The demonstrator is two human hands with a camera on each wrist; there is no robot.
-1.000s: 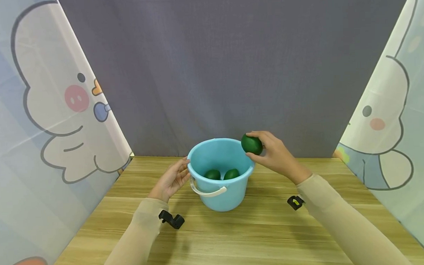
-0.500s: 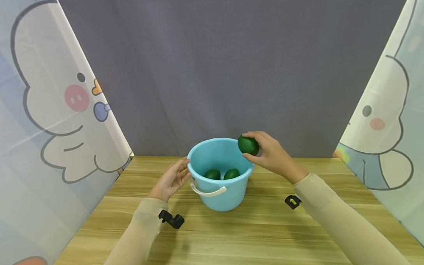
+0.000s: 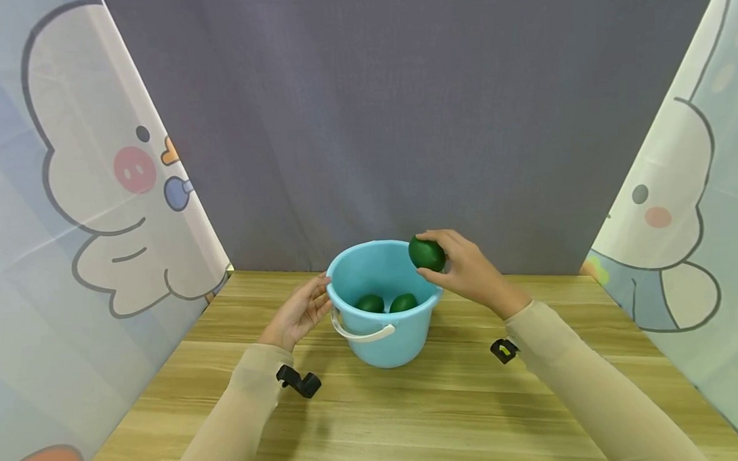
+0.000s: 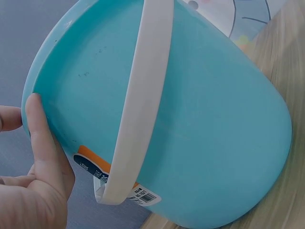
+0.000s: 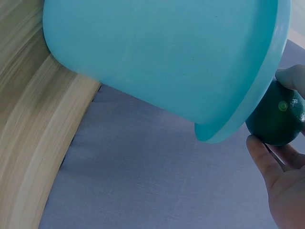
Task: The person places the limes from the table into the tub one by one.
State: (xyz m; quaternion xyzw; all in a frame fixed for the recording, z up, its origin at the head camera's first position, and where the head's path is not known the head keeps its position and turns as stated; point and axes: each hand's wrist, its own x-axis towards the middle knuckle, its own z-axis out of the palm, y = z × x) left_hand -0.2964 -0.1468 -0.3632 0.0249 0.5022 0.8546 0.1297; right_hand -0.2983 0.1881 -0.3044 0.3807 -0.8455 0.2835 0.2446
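A light blue bucket (image 3: 388,342) stands upright on the wooden table, its white handle (image 3: 363,337) hanging down at the front left. Inside lie two dark green avocados (image 3: 369,303). My left hand (image 3: 295,314) holds the bucket's rim at its left side; the left wrist view shows a finger (image 4: 40,124) against the outer wall just below the rim. Above the right part of the bucket's opening, my right hand (image 3: 468,271) grips another glossy avocado (image 3: 427,253) between thumb and fingers. The right wrist view has this avocado (image 5: 276,114) beside the rim, partly covered by fingers.
The wooden table (image 3: 375,420) runs back to a grey cloth (image 3: 365,122). Cartoon-printed curtains (image 3: 132,266) flank it on both sides. A black wrist mount (image 3: 298,381) sits on the left sleeve and another mount (image 3: 504,350) on the right.
My right hand has moved slightly left with the avocado, from the bucket's right rim to farther over the opening. The left hand and the bucket have stayed in place.
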